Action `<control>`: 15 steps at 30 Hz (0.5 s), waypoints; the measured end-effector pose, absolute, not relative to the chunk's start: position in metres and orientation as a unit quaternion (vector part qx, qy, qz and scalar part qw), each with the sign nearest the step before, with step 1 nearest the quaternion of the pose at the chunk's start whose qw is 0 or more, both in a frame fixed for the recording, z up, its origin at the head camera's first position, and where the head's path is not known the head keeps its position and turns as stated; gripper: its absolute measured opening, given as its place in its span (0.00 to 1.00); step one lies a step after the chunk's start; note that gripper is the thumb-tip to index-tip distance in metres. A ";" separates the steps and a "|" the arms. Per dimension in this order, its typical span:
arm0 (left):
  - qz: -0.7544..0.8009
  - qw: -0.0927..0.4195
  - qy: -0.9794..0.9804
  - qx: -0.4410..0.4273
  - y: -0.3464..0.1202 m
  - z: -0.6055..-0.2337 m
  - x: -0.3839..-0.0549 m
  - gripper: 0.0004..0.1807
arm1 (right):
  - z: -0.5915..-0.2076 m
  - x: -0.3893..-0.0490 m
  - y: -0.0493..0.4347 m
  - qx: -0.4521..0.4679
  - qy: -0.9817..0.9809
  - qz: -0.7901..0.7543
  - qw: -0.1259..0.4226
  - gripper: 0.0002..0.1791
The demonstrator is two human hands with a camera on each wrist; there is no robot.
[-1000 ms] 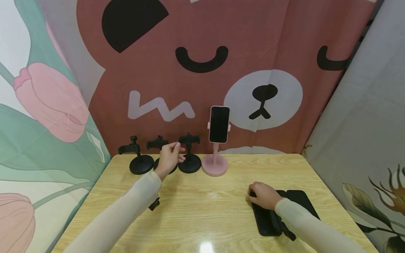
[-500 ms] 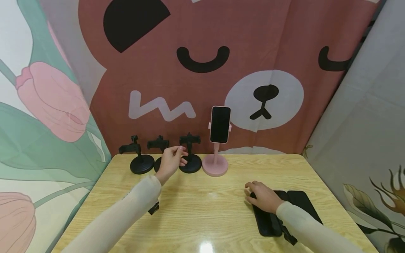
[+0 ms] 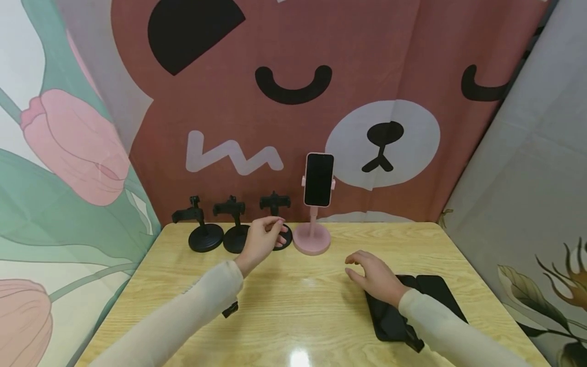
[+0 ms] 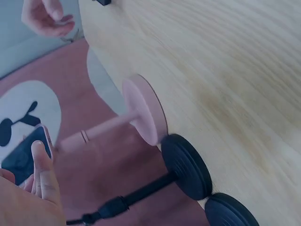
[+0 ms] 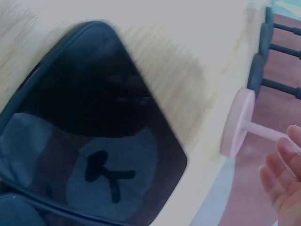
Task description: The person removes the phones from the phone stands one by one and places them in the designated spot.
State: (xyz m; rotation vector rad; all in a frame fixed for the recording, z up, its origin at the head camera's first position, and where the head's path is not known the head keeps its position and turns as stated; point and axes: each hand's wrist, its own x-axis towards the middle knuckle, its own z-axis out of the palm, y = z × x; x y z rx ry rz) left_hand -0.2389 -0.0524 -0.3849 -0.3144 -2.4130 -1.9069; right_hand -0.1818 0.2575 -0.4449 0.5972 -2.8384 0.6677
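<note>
My left hand (image 3: 261,242) is in the air in front of the third black phone stand (image 3: 275,201), partly covering its base. Its fingers bend loosely and hold nothing. To its right stands a pink phone stand (image 3: 312,240) with a dark-screened phone (image 3: 319,180) upright in its clamp. My right hand (image 3: 376,278) hovers above the near left corner of a pair of phones, fingers loosely curved and holding nothing. One black phone (image 5: 108,99) fills much of the right wrist view, its screen reflecting the bear print. The other phone (image 3: 435,290) lies beside it, partly behind my sleeve.
Two more black stands, one at the far left (image 3: 205,238) and one beside it (image 3: 235,238), line the back edge of the wooden table (image 3: 302,306). Behind hangs a curtain (image 3: 293,127) with a bear print. Patterned cloth (image 3: 69,204) closes off the sides.
My left hand has shifted right, from the second black stand to the third. My right hand has lifted and moved slightly left and forward off the phone, its fingers spreading.
</note>
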 end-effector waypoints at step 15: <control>-0.600 0.023 -0.787 -0.145 -0.016 -0.367 -0.226 0.16 | -0.410 -0.183 0.241 0.187 -0.926 0.312 0.100 0.14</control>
